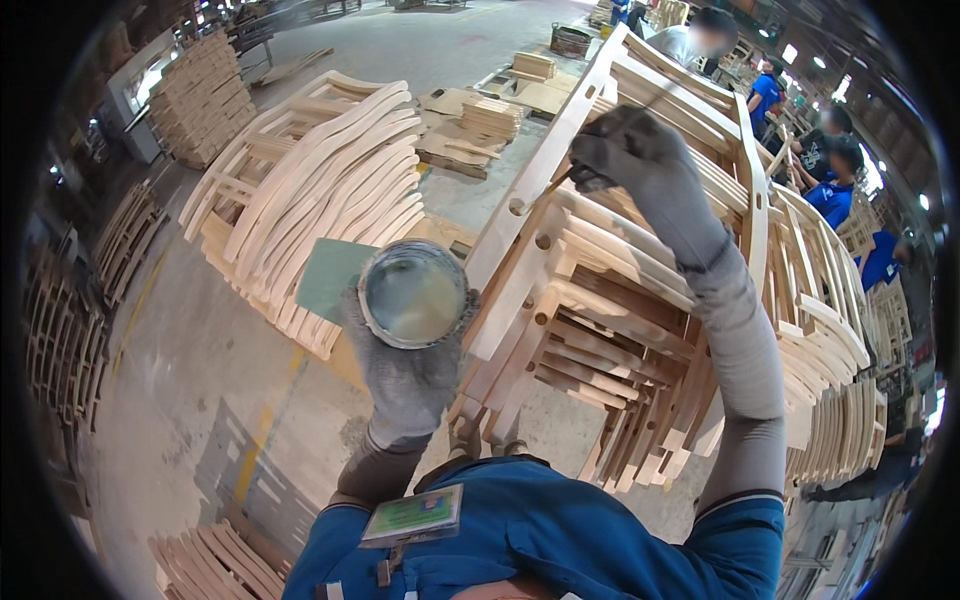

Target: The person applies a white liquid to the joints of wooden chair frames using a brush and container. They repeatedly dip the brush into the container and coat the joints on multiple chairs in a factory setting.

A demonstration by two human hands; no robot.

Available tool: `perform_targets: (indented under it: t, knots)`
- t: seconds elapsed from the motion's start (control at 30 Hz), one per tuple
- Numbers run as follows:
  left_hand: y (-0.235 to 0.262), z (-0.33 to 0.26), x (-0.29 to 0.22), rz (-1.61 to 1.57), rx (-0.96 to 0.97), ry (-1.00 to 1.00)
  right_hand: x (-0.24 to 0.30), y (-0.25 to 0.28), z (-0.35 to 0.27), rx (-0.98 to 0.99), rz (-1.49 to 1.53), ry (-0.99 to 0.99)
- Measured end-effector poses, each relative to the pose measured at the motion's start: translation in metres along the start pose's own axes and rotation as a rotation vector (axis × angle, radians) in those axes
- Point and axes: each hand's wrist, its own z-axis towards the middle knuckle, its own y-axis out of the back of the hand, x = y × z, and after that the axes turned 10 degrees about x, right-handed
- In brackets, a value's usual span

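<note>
Your left hand (408, 375), gloved, low centre of the frame: wrapped from below around a round tin (413, 293) of pale liquid, mouth facing up.

Your right hand (628, 150), gloved, upper centre: clenched on a thin brush (545, 192) whose tip meets a long wooden rail (545, 165) pierced with round holes.

That rail: top of a stack of chair frames (640, 320) filling the centre and right of the frame.

Curved wooden slats (330, 190): piled at upper left, well apart from your hands.

Green board (325, 275): just left of the tin, beneath the slats.

Other workers in blue shirts (835, 195): upper right, behind the stack.
</note>
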Motion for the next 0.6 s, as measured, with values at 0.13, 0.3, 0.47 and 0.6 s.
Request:
perform_targets:
  t: [0.13,0.3,0.47,0.6]
  knots:
    - [0.003,-0.004,-0.003,0.378,0.013,-0.136,-0.021,-0.004,0.031,0.086,-0.269,-0.035]
    - [0.01,-0.01,-0.009,0.616,0.068,-0.223,-0.027,-0.019,0.053,0.256,-0.493,-0.003]
    - [0.014,-0.012,-0.011,0.68,0.065,-0.272,-0.02,-0.024,0.05,0.252,-0.746,0.077]
    - [0.007,-0.01,-0.007,0.687,0.055,-0.294,-0.022,-0.024,0.056,0.289,-0.633,0.055]
